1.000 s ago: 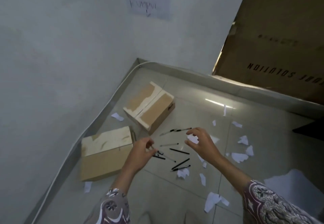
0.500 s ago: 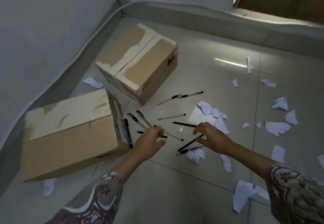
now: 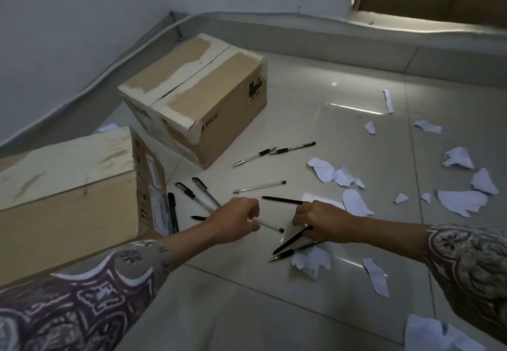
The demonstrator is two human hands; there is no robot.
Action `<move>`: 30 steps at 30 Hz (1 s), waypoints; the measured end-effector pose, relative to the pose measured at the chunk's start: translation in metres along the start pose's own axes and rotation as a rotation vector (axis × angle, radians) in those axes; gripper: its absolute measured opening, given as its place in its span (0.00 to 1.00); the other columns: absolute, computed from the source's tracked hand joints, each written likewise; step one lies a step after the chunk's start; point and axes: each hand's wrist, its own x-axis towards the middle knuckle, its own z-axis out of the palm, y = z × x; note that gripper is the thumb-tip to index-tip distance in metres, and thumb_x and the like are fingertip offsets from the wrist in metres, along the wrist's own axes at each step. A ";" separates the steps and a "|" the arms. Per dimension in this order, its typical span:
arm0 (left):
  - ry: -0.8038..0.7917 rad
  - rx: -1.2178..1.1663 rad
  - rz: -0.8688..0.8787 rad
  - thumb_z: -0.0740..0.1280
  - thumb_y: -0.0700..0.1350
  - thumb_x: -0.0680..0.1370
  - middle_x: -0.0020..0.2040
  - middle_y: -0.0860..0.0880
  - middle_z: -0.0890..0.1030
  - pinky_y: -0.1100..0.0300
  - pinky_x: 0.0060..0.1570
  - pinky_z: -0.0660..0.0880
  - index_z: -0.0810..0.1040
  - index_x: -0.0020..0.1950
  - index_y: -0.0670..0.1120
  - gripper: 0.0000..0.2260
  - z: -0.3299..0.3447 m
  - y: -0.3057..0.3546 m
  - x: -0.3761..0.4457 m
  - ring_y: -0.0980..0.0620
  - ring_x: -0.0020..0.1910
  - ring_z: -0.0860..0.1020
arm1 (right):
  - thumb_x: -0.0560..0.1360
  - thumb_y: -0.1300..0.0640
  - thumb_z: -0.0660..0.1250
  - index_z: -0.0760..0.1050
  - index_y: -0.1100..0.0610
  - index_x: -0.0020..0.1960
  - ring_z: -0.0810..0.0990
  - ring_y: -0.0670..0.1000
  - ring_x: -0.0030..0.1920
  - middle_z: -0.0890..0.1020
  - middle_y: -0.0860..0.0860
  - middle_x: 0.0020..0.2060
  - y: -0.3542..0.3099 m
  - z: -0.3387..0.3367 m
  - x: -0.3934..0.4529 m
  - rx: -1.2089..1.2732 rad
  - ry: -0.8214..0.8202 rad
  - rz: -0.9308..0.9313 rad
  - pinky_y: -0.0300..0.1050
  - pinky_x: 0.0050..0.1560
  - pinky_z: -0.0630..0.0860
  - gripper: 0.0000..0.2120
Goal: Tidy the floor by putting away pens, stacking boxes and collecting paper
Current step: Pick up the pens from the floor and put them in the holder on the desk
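Lying scattered on the tiled floor (image 3: 274, 309), between the two cardboard boxes and the torn paper, the pens are only now being gathered. A clear pen (image 3: 270, 226) is pinched in the curled fingers of the left hand (image 3: 236, 223), its black tip pointing toward the right hand (image 3: 323, 221), by which a black pen (image 3: 290, 241) is gripped just above the tile.

Several pens are left close to the nearer box (image 3: 68, 199), one black pen (image 3: 172, 212) lying against its side; it could be missed or pushed under the box edge if the box is shifted first. Two more pens (image 3: 274, 151) lie beside the PICO box (image 3: 197, 98).

A slip is judged likely if many thin, smooth barrels are bunched in one fist, since they may roll across the glossy tile. Paper scraps (image 3: 354, 202) lie touching or just beside the pens near the right hand, so a scrap could be caught up with a pen, or a pen hidden beneath the crumpled piece (image 3: 310, 261).
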 end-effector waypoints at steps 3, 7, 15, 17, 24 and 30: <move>0.015 -0.016 -0.009 0.68 0.46 0.74 0.53 0.45 0.78 0.51 0.52 0.76 0.75 0.52 0.43 0.09 0.003 0.000 0.000 0.47 0.50 0.77 | 0.70 0.61 0.64 0.76 0.60 0.49 0.76 0.57 0.47 0.78 0.57 0.45 0.000 0.011 0.002 -0.092 0.038 -0.091 0.50 0.43 0.75 0.08; 0.016 -0.062 -0.021 0.68 0.46 0.74 0.53 0.44 0.78 0.53 0.52 0.75 0.75 0.54 0.42 0.11 0.003 0.008 0.002 0.48 0.48 0.76 | 0.67 0.64 0.65 0.75 0.61 0.39 0.78 0.59 0.37 0.78 0.57 0.36 0.000 0.016 0.007 -0.113 0.008 -0.141 0.48 0.31 0.75 0.01; 0.093 -0.361 -0.051 0.73 0.45 0.71 0.43 0.47 0.78 0.58 0.38 0.72 0.75 0.53 0.43 0.14 -0.015 0.012 0.026 0.50 0.41 0.75 | 0.77 0.61 0.59 0.72 0.63 0.48 0.72 0.52 0.37 0.78 0.58 0.41 0.001 -0.019 0.008 0.310 0.194 0.137 0.44 0.38 0.66 0.06; 0.084 -0.369 -0.072 0.73 0.44 0.71 0.42 0.48 0.77 0.57 0.38 0.72 0.74 0.55 0.44 0.16 -0.015 0.011 0.031 0.49 0.41 0.76 | 0.77 0.61 0.60 0.72 0.63 0.47 0.70 0.52 0.34 0.77 0.55 0.37 0.006 -0.020 0.009 0.373 0.215 0.190 0.45 0.37 0.66 0.05; 0.050 -0.227 -0.106 0.72 0.43 0.72 0.48 0.45 0.77 0.65 0.36 0.69 0.73 0.57 0.41 0.16 -0.020 0.009 0.056 0.50 0.44 0.75 | 0.74 0.66 0.58 0.74 0.63 0.51 0.77 0.58 0.49 0.80 0.59 0.49 0.019 -0.016 0.028 0.242 0.197 0.254 0.50 0.46 0.72 0.09; 0.047 -0.217 -0.102 0.72 0.42 0.71 0.46 0.45 0.77 0.67 0.33 0.68 0.75 0.55 0.39 0.15 -0.009 -0.001 0.056 0.50 0.43 0.74 | 0.74 0.67 0.56 0.75 0.64 0.50 0.75 0.59 0.51 0.76 0.59 0.49 0.022 0.007 0.053 0.065 0.186 0.290 0.52 0.42 0.71 0.10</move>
